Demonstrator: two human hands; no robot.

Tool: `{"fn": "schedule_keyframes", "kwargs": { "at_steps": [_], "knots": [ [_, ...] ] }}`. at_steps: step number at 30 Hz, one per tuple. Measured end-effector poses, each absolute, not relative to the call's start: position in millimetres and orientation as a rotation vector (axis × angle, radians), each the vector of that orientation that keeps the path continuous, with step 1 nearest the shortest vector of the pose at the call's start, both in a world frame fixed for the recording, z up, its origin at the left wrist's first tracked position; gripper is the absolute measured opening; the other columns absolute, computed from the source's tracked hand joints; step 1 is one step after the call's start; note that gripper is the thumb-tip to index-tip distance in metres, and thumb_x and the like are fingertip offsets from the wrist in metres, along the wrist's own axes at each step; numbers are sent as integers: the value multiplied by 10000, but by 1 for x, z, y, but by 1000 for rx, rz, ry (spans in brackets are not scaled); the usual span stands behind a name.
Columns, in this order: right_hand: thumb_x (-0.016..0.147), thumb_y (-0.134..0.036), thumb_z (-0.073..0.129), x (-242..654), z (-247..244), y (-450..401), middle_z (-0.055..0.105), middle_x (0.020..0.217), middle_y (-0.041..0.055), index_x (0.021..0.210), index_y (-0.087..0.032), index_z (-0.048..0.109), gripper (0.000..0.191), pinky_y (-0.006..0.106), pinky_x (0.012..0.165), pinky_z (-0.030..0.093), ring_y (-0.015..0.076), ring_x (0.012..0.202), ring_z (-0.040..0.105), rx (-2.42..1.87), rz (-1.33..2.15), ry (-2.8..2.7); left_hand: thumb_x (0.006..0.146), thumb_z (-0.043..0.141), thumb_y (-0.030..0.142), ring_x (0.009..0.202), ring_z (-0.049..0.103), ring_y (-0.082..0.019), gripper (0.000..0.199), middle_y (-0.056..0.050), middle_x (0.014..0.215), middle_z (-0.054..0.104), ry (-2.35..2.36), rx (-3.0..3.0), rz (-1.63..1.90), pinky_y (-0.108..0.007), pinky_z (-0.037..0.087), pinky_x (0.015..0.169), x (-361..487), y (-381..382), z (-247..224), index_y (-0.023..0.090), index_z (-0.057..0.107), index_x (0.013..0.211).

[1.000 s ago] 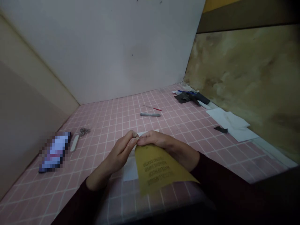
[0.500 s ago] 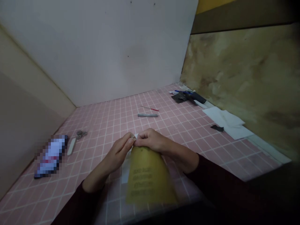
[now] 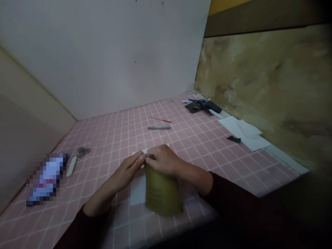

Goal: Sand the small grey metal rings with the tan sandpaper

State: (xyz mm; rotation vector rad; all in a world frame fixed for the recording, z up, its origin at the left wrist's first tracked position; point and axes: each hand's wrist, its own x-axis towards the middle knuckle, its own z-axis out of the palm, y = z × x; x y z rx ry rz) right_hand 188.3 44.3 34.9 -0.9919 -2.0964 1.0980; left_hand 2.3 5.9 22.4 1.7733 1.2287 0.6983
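Note:
A yellow sheet point(image 3: 163, 193) with lines of print, curved and blurred at its lower end, hangs from my two hands. My right hand point(image 3: 164, 159) is closed over its top edge, thumb and fingers pressed together. My left hand point(image 3: 131, 169) pinches at the sheet's upper left corner, its fingertips meeting those of the right. What lies exactly between the fingertips is too small to make out. Beneath the hands and the yellow sheet, a white paper point(image 3: 137, 190) lies on the pink tiled surface point(image 3: 109, 186).
Beyond the hands lie a grey pen-like rod point(image 3: 159, 127) and a thin red-handled tool point(image 3: 166, 121). To the left are scissors point(image 3: 83, 151), a white stick point(image 3: 72, 166) and a pixelated item point(image 3: 48, 180). White sheets point(image 3: 241, 129) and a dark scrap point(image 3: 233, 139) lie along the right wall.
The yellow sheet's lower end has swung up and curled more, looking shorter now. Both hands stay together at its top edge. The whole view has shifted slightly.

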Motion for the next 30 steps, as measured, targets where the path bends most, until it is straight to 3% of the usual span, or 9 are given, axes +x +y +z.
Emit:
{"fn": "schedule_keyframes", "kwargs": {
  "at_steps": [2,7,9,13,17,19,25,27,30],
  "knots": [
    [798,-167,611,187,33,45,434,617,-33,581,-176,457,266,272,613,279,111,625,396,-999,1088,-2086,1018,393,429,683,394,-146,321,18,755,426,1239,1776,722,-290,365,637,2,6,22,209,454,792],
    [842,-317,614,192,36,49,507,637,-34,717,-171,556,201,240,547,347,101,564,459,-861,2027,-1711,1032,345,429,693,417,-146,341,15,760,429,1207,1855,872,-291,378,658,7,0,33,210,460,798],
    [808,-290,660,193,37,49,467,604,-49,659,-169,543,224,231,538,319,89,556,424,-891,1890,-1802,1021,366,452,667,403,-146,355,18,733,418,1215,1815,819,-283,373,626,6,0,33,213,454,773],
    [777,-171,678,191,38,46,413,569,-54,557,-163,495,286,239,563,265,91,602,399,-998,1283,-2026,981,424,509,647,392,-164,369,11,702,422,1249,1701,756,-283,380,586,5,2,29,222,479,755],
    [824,-278,675,190,38,46,512,625,-42,684,-163,564,212,226,556,343,89,571,452,-841,1897,-1720,999,402,477,713,450,-178,334,-4,767,478,1280,1763,899,-290,418,652,6,-4,34,222,511,813],
    [838,-322,666,191,38,47,518,629,-41,712,-164,574,222,228,554,359,90,559,456,-793,2023,-1657,1003,413,459,716,457,-171,316,0,772,482,1288,1787,929,-280,419,659,6,-5,35,221,518,824],
    [817,-208,640,190,38,44,425,601,-40,574,-171,474,297,261,605,280,109,634,421,-943,1038,-2148,959,486,501,646,422,-158,359,17,703,440,1255,1644,793,-268,407,592,7,2,31,216,491,743],
    [828,-233,639,189,38,45,442,609,-41,607,-174,490,273,251,599,303,107,625,433,-936,1244,-2065,972,468,489,648,421,-158,360,16,706,434,1257,1675,848,-271,406,598,8,0,33,216,483,737],
    [861,-328,620,190,38,47,507,638,-35,701,-176,543,234,237,580,360,108,596,479,-840,1848,-1826,1002,411,463,672,439,-164,341,8,735,443,1249,1754,931,-280,412,627,7,-5,37,220,482,773]
  ]
}}
